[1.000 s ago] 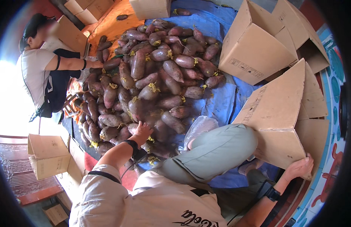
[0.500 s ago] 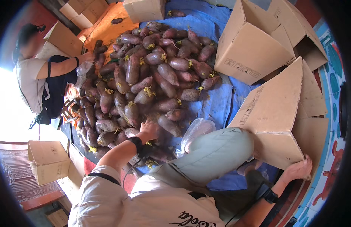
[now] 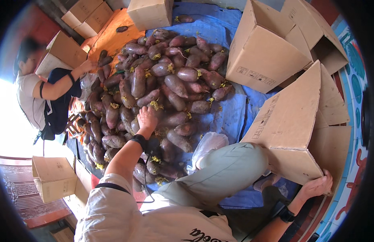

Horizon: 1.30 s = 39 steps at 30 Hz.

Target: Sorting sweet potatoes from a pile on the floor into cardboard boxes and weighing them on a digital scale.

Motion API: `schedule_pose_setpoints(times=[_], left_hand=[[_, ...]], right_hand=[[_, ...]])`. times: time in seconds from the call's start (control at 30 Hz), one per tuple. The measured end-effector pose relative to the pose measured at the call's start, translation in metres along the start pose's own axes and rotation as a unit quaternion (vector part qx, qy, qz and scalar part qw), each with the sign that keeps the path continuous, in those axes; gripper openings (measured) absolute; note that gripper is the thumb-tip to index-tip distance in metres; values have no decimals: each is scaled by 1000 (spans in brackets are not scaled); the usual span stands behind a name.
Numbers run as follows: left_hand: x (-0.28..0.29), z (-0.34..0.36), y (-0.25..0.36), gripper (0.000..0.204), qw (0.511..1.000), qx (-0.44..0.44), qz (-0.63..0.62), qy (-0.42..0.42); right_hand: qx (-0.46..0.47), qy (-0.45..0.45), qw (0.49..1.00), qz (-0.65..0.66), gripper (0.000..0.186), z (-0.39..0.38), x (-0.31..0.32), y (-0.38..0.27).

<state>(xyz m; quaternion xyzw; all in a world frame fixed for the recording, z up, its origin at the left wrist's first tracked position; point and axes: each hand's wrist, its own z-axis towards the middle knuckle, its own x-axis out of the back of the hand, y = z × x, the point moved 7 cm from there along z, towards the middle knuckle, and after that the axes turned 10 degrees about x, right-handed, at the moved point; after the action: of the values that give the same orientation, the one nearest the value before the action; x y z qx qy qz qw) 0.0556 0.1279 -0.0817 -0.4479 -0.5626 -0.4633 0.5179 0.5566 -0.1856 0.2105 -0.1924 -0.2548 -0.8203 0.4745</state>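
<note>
1. A blue tarp [image 3: 233, 115] is covering the middle.
2. An orange tarp [image 3: 101, 41] is lying at its upper left.
3. A red wall [image 3: 43, 23] is rising behind.
4. White light [image 3: 5, 117] is glaring at the left edge.
5. A carved panel [image 3: 31, 183] with a red rail [image 3: 47, 218] is showing below.
6. A patterned blue-and-white surface [image 3: 357, 82] is running down the right.

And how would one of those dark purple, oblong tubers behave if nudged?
A dark purple, oblong tuber would likely roll, given its rounded sides. Its plump shape suggests firmness and some weight. The heap, loosely stacked, might shift.
</note>
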Motion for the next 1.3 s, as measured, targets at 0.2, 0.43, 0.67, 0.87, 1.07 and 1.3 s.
schedule_pose_setpoints(times=[0.2,0.43,0.67,0.87,1.07,1.3], left_hand=[[-24,-27,36,35,990,-126,-32,-56],[-71,-56,70,52,970,-140,-6,-199],[-87,-60,91,64,961,-141,38,-236],[-105,-55,97,64,953,-86,56,-286],[-104,-54,94,76,938,-27,89,-335],[-106,-51,87,71,947,-15,50,-316]], right_hand=[[0,1,1000,-5,41,3,1,-2],[6,16,1000,11,37,1,2,-4],[9,15,1000,24,37,0,3,-3],[-1,13,1000,19,39,-2,2,0],[-22,0,999,29,39,-6,0,3],[-25,-6,999,26,39,-5,1,4]])
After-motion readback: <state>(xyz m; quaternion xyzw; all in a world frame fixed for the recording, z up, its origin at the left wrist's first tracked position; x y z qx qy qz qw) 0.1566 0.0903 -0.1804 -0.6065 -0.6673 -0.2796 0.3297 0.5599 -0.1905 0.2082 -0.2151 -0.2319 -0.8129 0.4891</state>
